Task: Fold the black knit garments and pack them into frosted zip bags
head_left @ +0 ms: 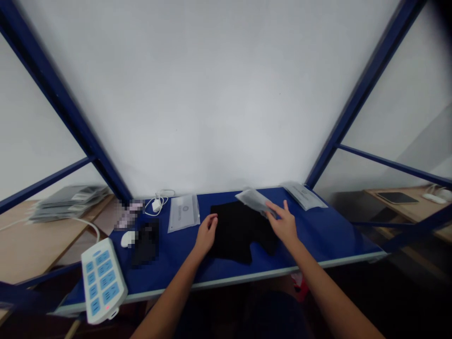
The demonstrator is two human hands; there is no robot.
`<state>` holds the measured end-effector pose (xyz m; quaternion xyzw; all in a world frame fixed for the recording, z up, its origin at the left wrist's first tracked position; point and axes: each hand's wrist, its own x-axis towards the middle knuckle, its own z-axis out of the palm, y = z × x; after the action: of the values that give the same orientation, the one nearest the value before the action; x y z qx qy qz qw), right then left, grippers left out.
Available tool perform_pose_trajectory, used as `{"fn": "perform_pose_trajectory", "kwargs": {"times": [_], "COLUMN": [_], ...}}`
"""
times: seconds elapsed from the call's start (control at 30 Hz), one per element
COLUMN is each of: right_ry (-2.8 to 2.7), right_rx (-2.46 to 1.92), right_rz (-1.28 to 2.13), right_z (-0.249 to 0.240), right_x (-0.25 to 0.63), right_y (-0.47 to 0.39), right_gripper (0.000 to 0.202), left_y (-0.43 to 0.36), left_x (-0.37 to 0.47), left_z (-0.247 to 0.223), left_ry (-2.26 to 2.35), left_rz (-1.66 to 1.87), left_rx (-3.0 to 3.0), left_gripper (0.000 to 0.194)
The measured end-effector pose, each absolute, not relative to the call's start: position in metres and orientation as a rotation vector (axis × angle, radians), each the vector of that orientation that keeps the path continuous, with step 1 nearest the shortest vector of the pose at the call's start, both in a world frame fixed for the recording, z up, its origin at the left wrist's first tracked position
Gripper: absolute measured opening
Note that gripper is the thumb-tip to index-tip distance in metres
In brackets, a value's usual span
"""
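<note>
Right hand [285, 225] grips a translucent bag [252, 199] above the black garment [231, 233] on the blue desk [325, 238]; left hand [206, 233] at the garment's left edge, grasp cannot be determined.

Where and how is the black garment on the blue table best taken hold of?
Probably by the left edge of the black garment, pinched between thumb and fingers coming from the left. The garment lies flat, so an edge suits a pinch, and the left hand is at that edge. Its far right part looks awkward: the right hand holds a translucent bag over it.
</note>
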<state>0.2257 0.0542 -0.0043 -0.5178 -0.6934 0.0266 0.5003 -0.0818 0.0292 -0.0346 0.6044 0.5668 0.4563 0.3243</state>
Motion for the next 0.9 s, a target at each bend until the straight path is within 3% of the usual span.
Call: {"fn": "perform_pose_trajectory", "kwargs": {"times": [0.13, 0.27, 0.4, 0.6, 0.9], "right_ry": [-1.982, -2.225, -1.891, -1.569, -1.354], "right_rx": [-1.059, -1.011, -1.145, -1.411, -1.13], "right_rz": [0.282, 0.619, 0.634, 0.868, 1.291], "right_z": [0.002, -0.005, -0.01, -0.019, 0.019], "right_x": [0.181, 0.166, 0.173, 0.168, 0.159], "right_y": [0.003, -0.023, -0.008, 0.042, 0.017], "right_gripper": [0.037, 0.033, 0.022, 0.034, 0.036], "left_y": [0.033, 0.025, 0.018, 0.02, -0.015], "left_x": [-0.113, -0.134, -0.131, -0.114, -0.137], "left_z": [-0.023, -0.019, -0.025, -0.022, 0.032], "left_ry": [1.465, 1.539, 1.579, 1.418, 1.208], "left_rz": [1.434, 1.336, 1.121, 1.193, 1.398], "left_rx": [1.195, 1.239, 1.427, 1.366, 1.159], "left_gripper": [0.054, 0.053, 0.049, 0.043, 0.036]}}
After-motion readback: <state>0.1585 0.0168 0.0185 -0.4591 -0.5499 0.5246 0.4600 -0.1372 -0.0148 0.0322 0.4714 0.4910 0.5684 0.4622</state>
